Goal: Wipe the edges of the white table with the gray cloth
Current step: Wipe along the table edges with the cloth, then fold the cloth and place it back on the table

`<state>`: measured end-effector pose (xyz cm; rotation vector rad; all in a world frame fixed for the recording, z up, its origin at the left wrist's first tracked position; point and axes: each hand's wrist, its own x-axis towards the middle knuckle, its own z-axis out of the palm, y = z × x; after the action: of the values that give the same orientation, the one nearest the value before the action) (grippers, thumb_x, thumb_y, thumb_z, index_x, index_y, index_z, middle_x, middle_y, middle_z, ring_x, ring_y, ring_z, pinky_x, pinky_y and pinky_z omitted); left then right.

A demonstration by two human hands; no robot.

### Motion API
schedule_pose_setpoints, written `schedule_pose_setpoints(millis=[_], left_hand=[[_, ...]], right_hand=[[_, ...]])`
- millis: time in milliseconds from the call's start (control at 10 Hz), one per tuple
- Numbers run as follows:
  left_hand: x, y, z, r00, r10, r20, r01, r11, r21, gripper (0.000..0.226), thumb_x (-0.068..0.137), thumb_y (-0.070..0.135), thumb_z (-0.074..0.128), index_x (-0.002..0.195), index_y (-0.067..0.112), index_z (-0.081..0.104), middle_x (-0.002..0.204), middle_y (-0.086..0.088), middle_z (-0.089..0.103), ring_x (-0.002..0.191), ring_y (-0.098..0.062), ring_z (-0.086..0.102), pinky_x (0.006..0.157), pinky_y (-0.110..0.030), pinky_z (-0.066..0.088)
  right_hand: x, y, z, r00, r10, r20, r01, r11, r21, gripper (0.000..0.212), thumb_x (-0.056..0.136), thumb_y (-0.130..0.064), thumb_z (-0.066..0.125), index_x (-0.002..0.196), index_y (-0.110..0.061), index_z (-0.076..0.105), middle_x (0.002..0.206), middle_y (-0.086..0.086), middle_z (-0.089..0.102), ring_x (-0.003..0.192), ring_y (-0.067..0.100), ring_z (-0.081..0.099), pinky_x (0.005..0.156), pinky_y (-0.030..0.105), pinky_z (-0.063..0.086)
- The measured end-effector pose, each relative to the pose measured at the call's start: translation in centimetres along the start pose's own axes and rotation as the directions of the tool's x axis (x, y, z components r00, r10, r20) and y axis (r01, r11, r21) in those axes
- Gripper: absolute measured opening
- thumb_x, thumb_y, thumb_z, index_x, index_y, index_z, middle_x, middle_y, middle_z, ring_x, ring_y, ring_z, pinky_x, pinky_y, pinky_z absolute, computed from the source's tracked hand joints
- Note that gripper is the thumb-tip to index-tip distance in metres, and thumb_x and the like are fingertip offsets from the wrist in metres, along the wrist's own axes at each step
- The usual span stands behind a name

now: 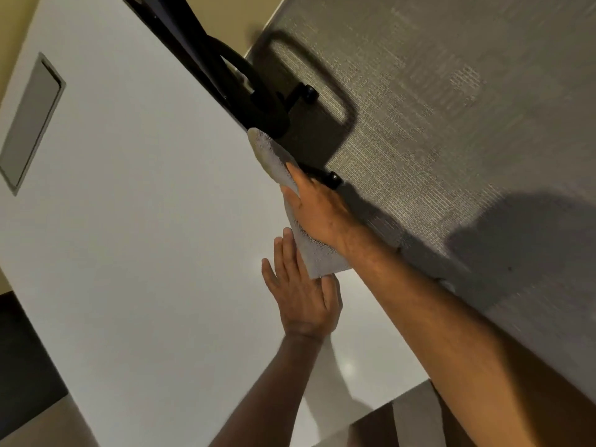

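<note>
- Cloth (290,201), gray, draped over the counter (145,221) edge beside the black chair (258,101).
- Right hand (322,211): grip clamped on cloth at that edge.
- Left hand (303,295): fingers spread, flat on counter, touching the cloth's near end.

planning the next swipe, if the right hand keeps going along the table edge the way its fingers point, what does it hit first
Probably the black chair armrest beside the table edge, just past the gray cloth under the right hand. Depth is unclear, so it may pass above.

Grey woven carpet (451,108), black chair frame (245,79), hard shadows
</note>
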<state>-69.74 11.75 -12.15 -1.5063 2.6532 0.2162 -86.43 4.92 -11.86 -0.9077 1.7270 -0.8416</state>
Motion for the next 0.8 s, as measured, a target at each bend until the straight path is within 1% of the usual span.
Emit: schedule_pose_setpoints(millis=[100, 200, 300, 400, 500, 600, 700, 800], left_hand=[[-0.1, -0.2, 0.1, 1.0, 0.017, 0.02, -0.019, 0.998, 0.063, 0.074, 0.102, 0.048, 0.037, 0.166, 0.014, 0.023, 0.176, -0.009, 0.013, 0.165, -0.026, 0.004, 0.129, -0.061, 0.011], [0.0, 0.4, -0.3, 1.0, 0.0, 0.022, 0.0, 1.0, 0.007, 0.07, 0.104, 0.044, 0.025, 0.167, 0.014, 0.021, 0.177, -0.007, 0.01, 0.165, -0.024, 0.003, 0.13, -0.06, 0.01], [-0.1, 0.6, -0.5, 1.0, -0.008, 0.03, 0.007, 1.0, 0.018, 0.069, 0.104, 0.044, 0.026, 0.166, 0.014, 0.022, 0.177, -0.007, 0.01, 0.165, -0.024, 0.004, 0.13, -0.059, 0.01], [-0.4, 0.4, -0.5, 0.999, -0.009, 0.036, 0.008, 1.0, 0.025, 0.069, 0.104, 0.044, 0.029, 0.166, 0.014, 0.021, 0.177, -0.007, 0.011, 0.165, -0.024, 0.005, 0.13, -0.059, 0.01], [-0.4, 0.5, -0.5, 1.0, -0.007, 0.024, 0.006, 0.999, 0.038, 0.069, 0.105, 0.044, 0.032, 0.166, 0.014, 0.022, 0.177, -0.006, 0.012, 0.164, -0.025, 0.008, 0.129, -0.058, 0.011], [-0.4, 0.5, -0.5, 1.0, -0.017, 0.008, 0.016, 0.998, 0.066, 0.068, 0.106, 0.048, 0.031, 0.166, 0.016, 0.023, 0.176, -0.006, 0.015, 0.164, -0.025, 0.012, 0.129, -0.059, 0.015], [-0.5, 0.5, -0.8, 1.0, -0.007, 0.015, 0.006, 0.998, 0.069, 0.071, 0.105, 0.054, 0.026, 0.165, 0.017, 0.026, 0.175, -0.008, 0.02, 0.163, -0.028, 0.017, 0.128, -0.06, 0.017], [-0.2, -0.2, -1.3, 0.999, 0.02, 0.038, -0.018, 0.999, -0.045, 0.074, 0.101, 0.059, 0.025, 0.163, 0.018, 0.033, 0.174, -0.007, 0.026, 0.162, -0.028, 0.022, 0.128, -0.058, 0.015]], right_hand=[[-5.0, 2.5, -0.5, 1.0, -0.011, 0.001, 0.011, 0.998, -0.058, 0.062, 0.11, -0.039, 0.041, 0.166, -0.031, 0.016, 0.148, 0.017, 0.056, 0.121, 0.035, 0.065, 0.096, 0.047, 0.057], [-12.7, 6.1, -0.4, 0.997, -0.006, -0.078, -0.007, 0.986, -0.168, 0.063, 0.109, -0.039, 0.042, 0.166, -0.032, 0.016, 0.144, 0.015, 0.061, 0.11, 0.03, 0.071, 0.081, 0.032, 0.054], [-17.4, 7.5, -0.9, 0.996, 0.026, -0.083, -0.043, 0.976, -0.215, 0.064, 0.107, -0.043, 0.039, 0.166, -0.031, 0.019, 0.147, 0.011, 0.061, 0.111, 0.027, 0.072, 0.077, 0.022, 0.047], [-23.3, 7.9, -0.9, 0.982, 0.157, -0.107, -0.167, 0.981, -0.095, 0.066, 0.106, -0.051, 0.036, 0.166, -0.03, 0.018, 0.15, -0.005, 0.06, 0.12, 0.012, 0.068, 0.086, 0.007, 0.04], [-25.7, 8.6, -0.3, 0.962, 0.134, -0.237, -0.214, 0.909, -0.357, 0.075, 0.109, -0.053, 0.04, 0.168, -0.024, 0.004, 0.162, -0.017, 0.044, 0.143, 0.0, 0.047, 0.111, 0.008, 0.033], [-26.9, 10.6, 2.6, 0.868, 0.187, -0.459, -0.241, 0.969, -0.061, 0.066, 0.106, -0.038, 0.043, 0.165, -0.016, 0.025, 0.166, 0.009, 0.04, 0.149, 0.024, 0.046, 0.118, 0.028, 0.037], [-27.3, 12.2, 4.4, 0.861, 0.083, -0.502, -0.183, 0.971, -0.155, 0.062, 0.104, -0.027, 0.047, 0.162, -0.011, 0.033, 0.165, 0.02, 0.037, 0.15, 0.036, 0.043, 0.117, 0.044, 0.041], [-28.3, 11.3, 5.5, 0.879, -0.062, -0.473, -0.234, 0.808, -0.541, 0.068, 0.101, -0.017, 0.056, 0.164, -0.015, 0.03, 0.169, 0.02, 0.029, 0.156, 0.039, 0.029, 0.123, 0.054, 0.033]])
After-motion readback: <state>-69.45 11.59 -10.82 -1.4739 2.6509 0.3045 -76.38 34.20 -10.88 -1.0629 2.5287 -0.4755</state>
